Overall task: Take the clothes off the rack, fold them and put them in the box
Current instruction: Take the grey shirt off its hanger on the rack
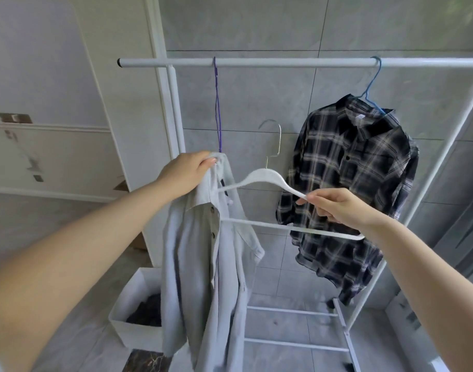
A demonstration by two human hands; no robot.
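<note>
Head view looks down past both arms at the white rack (283,62), its top rail running across the far side so clothes hang free of the floor. On the right of that rail a dark plaid shirt (356,183) hangs from a blue hanger (371,89), not yet taken down. Near the left end a thin purple hanger (218,111) hangs bare.

In front of the rack a pale grey shirt (211,264) droops full length from the left hand (185,174), which is closed around its collar; gripping it at the top lets the cloth fall straight rather than bunch. The right hand (334,206) pinches one arm of a white hanger (267,178), held off the rail with its other arm inside the shirt's neck, so it seems the hanger is being drawn out sideways.

Low on the near left, the white box (134,294) sits open on the floor, some dark cloth already inside it, close enough for folded pieces to go straight in.
</note>
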